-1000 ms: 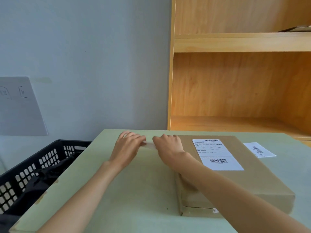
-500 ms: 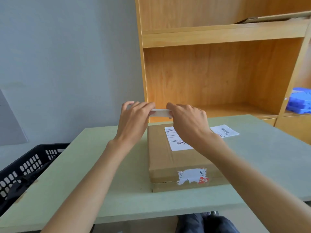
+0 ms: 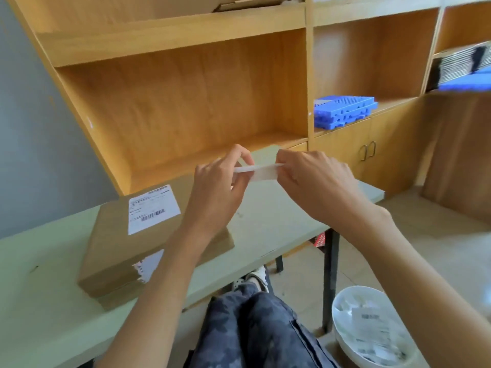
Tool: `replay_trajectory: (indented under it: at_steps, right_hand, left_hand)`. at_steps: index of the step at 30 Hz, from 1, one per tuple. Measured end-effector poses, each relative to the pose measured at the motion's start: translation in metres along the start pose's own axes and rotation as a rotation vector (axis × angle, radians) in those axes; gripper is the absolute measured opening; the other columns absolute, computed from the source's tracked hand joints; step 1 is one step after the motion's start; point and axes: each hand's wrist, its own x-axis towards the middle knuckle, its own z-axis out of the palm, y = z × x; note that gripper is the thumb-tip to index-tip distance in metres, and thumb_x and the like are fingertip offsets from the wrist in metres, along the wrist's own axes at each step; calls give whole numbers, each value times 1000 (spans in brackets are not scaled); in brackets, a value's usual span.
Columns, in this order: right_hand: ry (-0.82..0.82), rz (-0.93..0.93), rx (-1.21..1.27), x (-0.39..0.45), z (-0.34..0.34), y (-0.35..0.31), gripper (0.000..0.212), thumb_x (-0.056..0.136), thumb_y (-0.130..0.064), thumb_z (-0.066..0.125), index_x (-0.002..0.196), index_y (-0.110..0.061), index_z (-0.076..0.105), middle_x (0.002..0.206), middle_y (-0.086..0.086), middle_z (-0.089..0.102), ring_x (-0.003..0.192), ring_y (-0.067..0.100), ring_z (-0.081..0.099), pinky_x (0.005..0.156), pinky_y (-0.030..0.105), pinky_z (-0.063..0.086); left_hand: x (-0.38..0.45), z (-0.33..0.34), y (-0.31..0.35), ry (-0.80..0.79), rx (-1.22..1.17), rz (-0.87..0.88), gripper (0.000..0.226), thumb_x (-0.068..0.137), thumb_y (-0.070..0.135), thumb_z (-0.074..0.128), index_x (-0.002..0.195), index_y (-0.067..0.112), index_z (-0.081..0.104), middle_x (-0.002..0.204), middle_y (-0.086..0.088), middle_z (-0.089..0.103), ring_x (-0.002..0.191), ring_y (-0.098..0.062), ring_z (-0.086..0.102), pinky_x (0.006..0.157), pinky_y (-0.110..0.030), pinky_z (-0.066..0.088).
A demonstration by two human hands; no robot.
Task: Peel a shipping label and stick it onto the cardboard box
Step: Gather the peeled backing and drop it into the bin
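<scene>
1. Shipping label [image 3: 261, 171] is now lifted high in the air betw. both hands, above the right part of the bench [image 3: 279, 221]; 1 s ago it was low at the box.
2. Left hand [image 3: 216, 192] and right hand [image 3: 316, 187] each pinch one end of it.
3. Cardboard box [image 3: 114, 251] lies near the bench's left-front edge and already carries one label [image 3: 152, 208].
4. Judgement: peeling is in progress, sticking not yet done.

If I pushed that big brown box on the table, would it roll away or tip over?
Probably neither. The cardboard box is wide, flat and low, lying on its broad face on the table, so it would likely just slide. It looks stiff, with crisp edges. How heavy it is cannot be told.
</scene>
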Motion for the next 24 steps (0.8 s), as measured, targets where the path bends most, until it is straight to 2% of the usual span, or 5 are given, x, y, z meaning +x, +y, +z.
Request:
replay_trajectory:
  at_steps: [7,11,15,17,24]
  right_hand:
    - [-152,217,109,-66,-12,102,14,103,-31,40,113,-28,48,89,-2,63,67,11,56,53,26,47]
    - [-207,349,99,-108,-2,152,14,102,-33,42,111,-24,46,91,0,60,70,19,58,55,31,44]
    - [-266,461,74,-143,26,197,19,98,-38,45,108,-23,49,98,5,63,87,32,58,62,33,37]
    - [-315,544,92,-160,47,221,18,97,-38,46,106,-24,51,99,5,64,89,33,58,63,34,37]
    - [-440,710,197,-200,124,268,15,95,-28,49,104,-20,59,95,0,59,84,25,55,64,32,39]
  left_hand:
    - [-4,93,72,-243,-171,-11,6,101,28,50,97,24,47,86,3,62,80,-19,62,60,-25,45]
    - [-16,153,100,-375,-260,-17,2,100,22,49,98,23,49,91,-2,66,76,-20,67,62,-41,58]
    - [-33,214,114,-517,-298,-9,8,99,17,45,94,20,50,67,6,52,58,-4,52,48,-21,41]
    - [-45,248,117,-619,-310,-30,9,98,15,44,95,18,52,61,9,45,54,-4,47,45,-20,30]
    - [-77,327,97,-816,-334,-178,9,91,10,47,88,13,54,84,-5,59,75,-25,54,62,-37,43]
